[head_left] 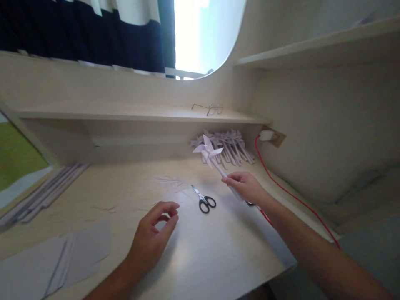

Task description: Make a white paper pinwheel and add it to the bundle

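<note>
My right hand (245, 185) is closed around the stick of a white paper pinwheel (206, 151), holding it up above the desk with its blades tilted toward the back. The lower end of the stick shows below my fingers. My left hand (158, 229) hovers over the front of the desk, fingers curved and thumb slightly apart from them, with nothing visible between. Between the two hands lies a pair of scissors (204, 201) with black handles, blades pointing to the back.
Several finished paper pinwheels (233, 146) are piled at the back right. Paper sticks (53, 189) lie on the left, with paper sheets (84, 250) in front. Thin paper scraps (171, 183) are scattered mid-desk. Glasses (215, 109) rest on the shelf. A red cable (287, 189) runs along the right.
</note>
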Demonstrator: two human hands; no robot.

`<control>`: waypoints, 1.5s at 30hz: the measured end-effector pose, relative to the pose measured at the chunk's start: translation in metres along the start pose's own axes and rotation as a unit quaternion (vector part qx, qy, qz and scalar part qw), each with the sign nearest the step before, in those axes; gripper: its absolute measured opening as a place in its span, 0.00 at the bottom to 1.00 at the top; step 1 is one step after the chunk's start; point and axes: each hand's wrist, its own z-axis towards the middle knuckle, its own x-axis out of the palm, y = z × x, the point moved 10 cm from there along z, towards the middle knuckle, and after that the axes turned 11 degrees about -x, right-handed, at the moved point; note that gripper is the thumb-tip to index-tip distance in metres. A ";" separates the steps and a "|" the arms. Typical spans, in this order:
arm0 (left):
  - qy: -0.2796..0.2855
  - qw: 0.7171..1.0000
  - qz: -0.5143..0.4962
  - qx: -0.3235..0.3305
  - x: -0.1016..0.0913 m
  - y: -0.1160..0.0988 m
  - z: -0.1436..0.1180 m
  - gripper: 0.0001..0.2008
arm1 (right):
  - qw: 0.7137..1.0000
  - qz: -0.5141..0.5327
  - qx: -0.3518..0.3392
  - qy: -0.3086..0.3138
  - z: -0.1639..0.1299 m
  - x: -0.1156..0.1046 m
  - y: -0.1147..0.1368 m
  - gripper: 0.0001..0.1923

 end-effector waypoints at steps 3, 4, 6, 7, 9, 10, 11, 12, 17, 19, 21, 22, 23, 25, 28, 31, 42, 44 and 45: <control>0.004 0.997 0.057 0.049 0.004 -0.005 -0.003 0.06 | 0.998 -0.038 0.038 -0.018 0.017 -0.020 -0.041 0.20; 0.004 0.995 0.076 0.067 0.006 -0.007 -0.005 0.07 | 0.997 -0.052 0.054 -0.024 0.023 -0.027 -0.054 0.20; 0.008 0.988 0.105 0.109 0.009 -0.011 -0.009 0.07 | 0.993 -0.079 0.087 -0.035 0.035 -0.042 -0.078 0.17; 0.011 0.985 0.117 0.130 0.012 -0.013 -0.011 0.07 | 0.990 -0.091 0.102 -0.042 0.042 -0.050 -0.089 0.15; 0.018 0.976 0.138 0.168 0.017 -0.016 -0.014 0.08 | 0.984 -0.113 0.122 -0.057 0.056 -0.063 -0.107 0.18; 0.023 0.972 0.147 0.183 0.019 -0.016 -0.015 0.08 | 0.981 -0.125 0.133 -0.064 0.064 -0.069 -0.114 0.18; 0.027 0.968 0.156 0.194 0.021 -0.016 -0.015 0.08 | 0.978 -0.136 0.141 -0.070 0.072 -0.073 -0.121 0.19; 0.030 0.965 0.164 0.204 0.023 -0.015 -0.015 0.08 | 0.975 -0.147 0.149 -0.075 0.079 -0.077 -0.127 0.19; 0.027 0.953 0.194 0.232 0.026 -0.010 -0.014 0.10 | 0.963 -0.190 0.168 -0.088 0.118 -0.078 -0.144 0.18; 0.025 0.950 0.199 0.240 0.025 -0.010 -0.014 0.10 | 0.959 -0.206 0.172 -0.090 0.131 -0.075 -0.147 0.18; 0.023 0.948 0.202 0.246 0.024 -0.011 -0.015 0.10 | 0.954 -0.222 0.176 -0.094 0.140 -0.073 -0.149 0.18; 0.022 0.947 0.203 0.246 0.024 -0.012 -0.015 0.10 | 0.952 -0.230 0.179 -0.096 0.143 -0.072 -0.150 0.18; 0.022 0.947 0.204 0.247 0.023 -0.013 -0.015 0.09 | 0.949 -0.238 0.183 -0.099 0.145 -0.072 -0.151 0.18; 0.023 0.947 0.204 0.247 0.023 -0.016 -0.016 0.09 | 0.942 -0.254 0.191 -0.107 0.147 -0.073 -0.152 0.18; 0.026 0.948 0.201 0.244 0.024 -0.018 -0.016 0.09 | 0.933 -0.273 0.201 -0.117 0.148 -0.073 -0.153 0.18; 0.032 0.950 0.203 0.235 0.025 -0.018 -0.016 0.10 | 0.928 -0.285 0.207 -0.122 0.149 -0.072 -0.152 0.18; 0.037 0.953 0.198 0.226 0.026 -0.014 -0.015 0.11 | 0.933 -0.288 0.178 -0.125 0.142 -0.070 -0.143 0.18; 0.038 0.955 0.198 0.219 0.027 -0.013 -0.014 0.11 | 0.936 -0.285 0.165 -0.121 0.138 -0.072 -0.138 0.18; 0.039 0.956 0.196 0.215 0.027 -0.014 -0.014 0.10 | 0.938 -0.285 0.158 -0.118 0.136 -0.074 -0.136 0.18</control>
